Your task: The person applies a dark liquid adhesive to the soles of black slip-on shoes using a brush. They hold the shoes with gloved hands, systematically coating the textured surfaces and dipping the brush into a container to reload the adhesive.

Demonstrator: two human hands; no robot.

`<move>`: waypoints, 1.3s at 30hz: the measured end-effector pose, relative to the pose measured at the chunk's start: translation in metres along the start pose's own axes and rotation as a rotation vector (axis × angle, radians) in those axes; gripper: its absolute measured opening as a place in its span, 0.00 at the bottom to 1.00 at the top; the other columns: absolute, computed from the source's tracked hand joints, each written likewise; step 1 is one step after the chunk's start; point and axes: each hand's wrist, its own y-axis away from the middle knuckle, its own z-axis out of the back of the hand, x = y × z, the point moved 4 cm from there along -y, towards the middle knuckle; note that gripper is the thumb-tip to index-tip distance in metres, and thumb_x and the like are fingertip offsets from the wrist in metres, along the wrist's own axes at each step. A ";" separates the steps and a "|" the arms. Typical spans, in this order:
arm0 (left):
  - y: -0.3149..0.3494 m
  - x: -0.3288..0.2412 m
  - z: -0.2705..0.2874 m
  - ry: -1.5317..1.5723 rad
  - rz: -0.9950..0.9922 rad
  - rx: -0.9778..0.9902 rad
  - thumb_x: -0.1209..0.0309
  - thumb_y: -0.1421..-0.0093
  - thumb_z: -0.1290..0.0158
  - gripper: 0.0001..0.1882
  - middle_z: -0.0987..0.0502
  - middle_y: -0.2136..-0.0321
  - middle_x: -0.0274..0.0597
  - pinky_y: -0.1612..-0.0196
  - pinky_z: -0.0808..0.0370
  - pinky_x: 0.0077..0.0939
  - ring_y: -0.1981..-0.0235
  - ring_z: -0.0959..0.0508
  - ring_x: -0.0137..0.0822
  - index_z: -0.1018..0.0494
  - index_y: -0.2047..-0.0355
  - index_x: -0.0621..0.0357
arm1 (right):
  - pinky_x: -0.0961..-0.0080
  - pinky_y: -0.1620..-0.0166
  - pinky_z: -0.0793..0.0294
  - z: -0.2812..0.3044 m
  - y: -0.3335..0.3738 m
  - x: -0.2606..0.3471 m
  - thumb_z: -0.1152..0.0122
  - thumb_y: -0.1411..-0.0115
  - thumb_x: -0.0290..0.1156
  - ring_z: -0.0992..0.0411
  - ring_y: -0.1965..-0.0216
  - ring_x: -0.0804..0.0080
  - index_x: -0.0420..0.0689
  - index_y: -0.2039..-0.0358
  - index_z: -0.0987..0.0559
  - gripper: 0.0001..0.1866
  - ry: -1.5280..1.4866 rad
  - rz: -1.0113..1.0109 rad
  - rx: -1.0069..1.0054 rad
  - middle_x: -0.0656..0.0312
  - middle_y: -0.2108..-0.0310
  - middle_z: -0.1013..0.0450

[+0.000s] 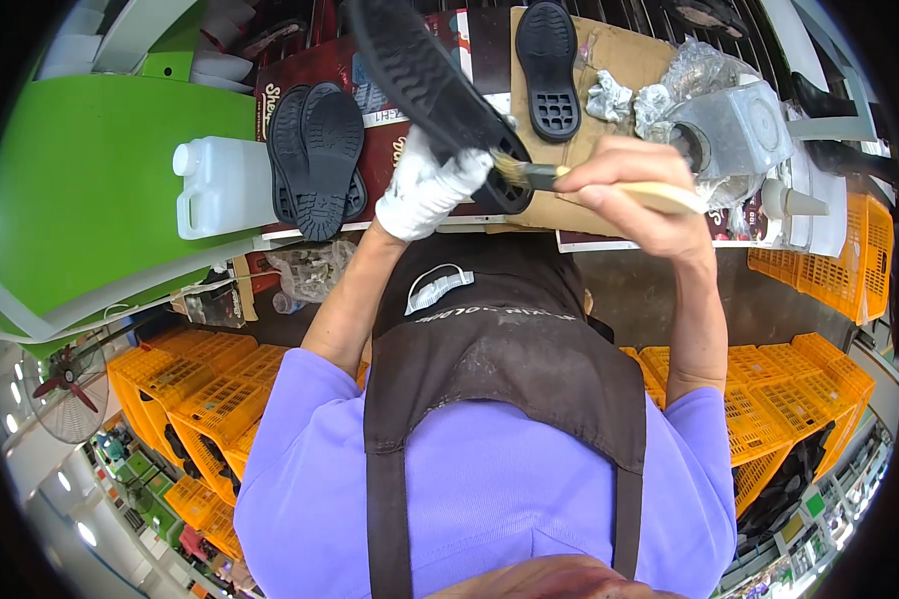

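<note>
My left hand [422, 192], in a white glove, grips a black shoe sole [415, 70] near its lower end and holds it raised and slanted over the bench. A flat paintbrush [541, 177] with a pale handle is in my bare right hand [649, 195]. Its bristles meet the edge of the held sole, close to my gloved fingers. Beyond the brush, another black sole [546, 60] lies on brown cardboard [609, 45], a grid of hollows showing at its near end. Several black soles [328, 140] rest overlapped left of my gloved hand.
A white plastic jug [232, 185] stands at the left on a green surface [120, 170]. To the right are a cloudy plastic container [749, 130], crumpled white paper [609, 97], clear plastic wrap [704, 70] and a squeeze bottle [784, 200]. Orange crates [225, 384] stand on both sides of me.
</note>
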 end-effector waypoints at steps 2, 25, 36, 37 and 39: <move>0.002 -0.009 0.001 0.022 -0.031 -0.045 0.62 0.44 0.49 0.25 0.30 0.58 0.44 0.51 0.32 0.29 0.56 0.29 0.34 0.40 0.49 0.61 | 0.79 0.73 0.32 0.008 0.002 0.000 0.43 0.49 0.24 0.29 0.76 0.71 0.38 0.71 0.21 0.05 -0.051 -0.086 -0.112 0.57 0.76 0.26; -0.006 0.028 0.021 0.443 0.304 -0.016 0.77 0.44 0.53 0.17 0.33 0.49 0.49 0.47 0.35 0.27 0.49 0.32 0.38 0.34 0.53 0.61 | 0.86 0.80 0.33 -0.014 0.007 0.005 0.37 0.50 0.25 0.30 0.81 0.84 0.37 0.77 0.22 0.05 -0.020 -0.269 -0.436 0.65 0.83 0.27; -0.012 0.002 0.017 -0.231 -0.037 -0.025 0.79 0.53 0.49 0.15 0.31 0.53 0.52 0.49 0.33 0.34 0.48 0.33 0.51 0.29 0.62 0.57 | 0.84 0.81 0.32 -0.037 0.005 0.022 0.35 0.53 0.26 0.30 0.84 0.79 0.39 0.81 0.23 0.06 0.099 -0.138 -0.446 0.64 0.84 0.28; -0.013 -0.002 0.017 -0.327 -0.156 -0.008 0.80 0.54 0.49 0.16 0.31 0.53 0.51 0.49 0.32 0.34 0.48 0.32 0.51 0.29 0.61 0.57 | 0.84 0.81 0.33 -0.038 0.006 0.023 0.35 0.52 0.27 0.30 0.85 0.80 0.39 0.81 0.23 0.07 0.036 -0.152 -0.410 0.64 0.84 0.28; -0.012 -0.009 0.016 -0.519 -0.401 -0.007 0.81 0.55 0.49 0.18 0.30 0.54 0.51 0.49 0.31 0.34 0.49 0.32 0.51 0.30 0.61 0.57 | 0.85 0.83 0.35 -0.040 0.007 0.021 0.36 0.50 0.29 0.32 0.85 0.82 0.40 0.81 0.23 0.08 -0.167 -0.337 -0.317 0.65 0.84 0.28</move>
